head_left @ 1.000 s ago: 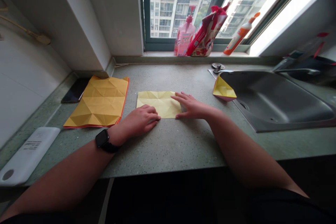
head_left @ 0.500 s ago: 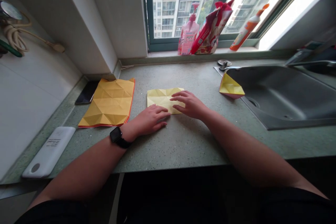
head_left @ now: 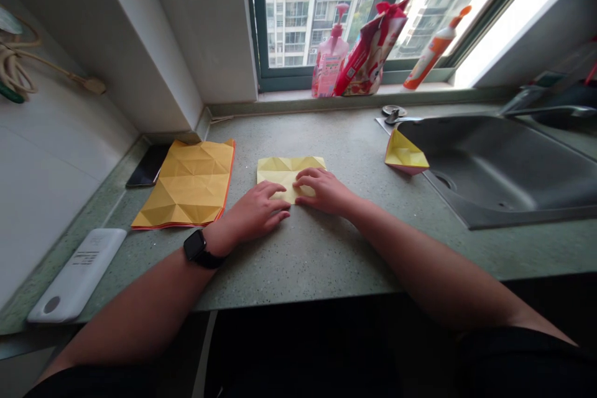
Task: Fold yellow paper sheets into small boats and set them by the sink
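A creased sheet of pale yellow paper [head_left: 286, 168] lies flat on the speckled green counter [head_left: 298, 261] in front of me. My left hand [head_left: 258, 208] rests at its lower left edge, fingers apart, with a black watch [head_left: 196, 245] on the wrist. Over the lower right part of the sheet lies my right hand [head_left: 324, 189], its fingers bent but spread, fingertips on the paper. To the left is a stack of creased orange-yellow paper [head_left: 191, 180]. A folded yellow paper shape [head_left: 405, 152] with a pinkish outside stands at the sink's corner.
A steel sink [head_left: 504, 168] takes up the right side. A white power bank [head_left: 77, 277] and a dark phone [head_left: 148, 166] lie at the left. On the windowsill stand a pink pump bottle [head_left: 329, 68], a red bag [head_left: 370, 53] and an orange-and-white bottle [head_left: 431, 56].
My right hand has slid slightly left and down over the pale yellow paper, its fingers more bent. My left hand has shifted a little left. The whole view has moved slightly.
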Tool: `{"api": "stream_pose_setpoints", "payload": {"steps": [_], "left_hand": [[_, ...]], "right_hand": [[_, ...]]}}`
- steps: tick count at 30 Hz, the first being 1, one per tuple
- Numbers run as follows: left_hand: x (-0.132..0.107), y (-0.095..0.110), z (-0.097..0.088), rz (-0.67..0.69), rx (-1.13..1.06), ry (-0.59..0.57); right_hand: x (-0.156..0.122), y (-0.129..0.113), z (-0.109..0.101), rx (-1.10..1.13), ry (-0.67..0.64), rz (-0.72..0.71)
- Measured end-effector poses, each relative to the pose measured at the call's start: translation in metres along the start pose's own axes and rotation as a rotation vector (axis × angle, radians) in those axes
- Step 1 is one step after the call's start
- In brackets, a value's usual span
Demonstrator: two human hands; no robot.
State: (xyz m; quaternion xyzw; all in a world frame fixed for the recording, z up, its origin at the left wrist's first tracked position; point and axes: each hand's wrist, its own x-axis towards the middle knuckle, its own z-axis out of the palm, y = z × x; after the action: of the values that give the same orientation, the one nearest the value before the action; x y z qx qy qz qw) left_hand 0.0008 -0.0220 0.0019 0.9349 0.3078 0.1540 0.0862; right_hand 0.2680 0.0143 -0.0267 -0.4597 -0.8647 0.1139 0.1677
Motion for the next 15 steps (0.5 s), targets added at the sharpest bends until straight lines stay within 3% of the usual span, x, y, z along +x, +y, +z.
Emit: {"api": "stream_pose_setpoints", "payload": {"steps": [11, 15], "left_hand": [[-0.023, -0.024, -0.036, -0.167, 0.157, -0.086], [-0.017, -0.013, -0.033, -0.156, 0.178, 0.072]], "right_hand": [[0.0, 0.0, 0.0, -0.012, -0.004, -0.009], [0.0, -0.001, -0.001, -0.023, -0.013, -0.011]]}}
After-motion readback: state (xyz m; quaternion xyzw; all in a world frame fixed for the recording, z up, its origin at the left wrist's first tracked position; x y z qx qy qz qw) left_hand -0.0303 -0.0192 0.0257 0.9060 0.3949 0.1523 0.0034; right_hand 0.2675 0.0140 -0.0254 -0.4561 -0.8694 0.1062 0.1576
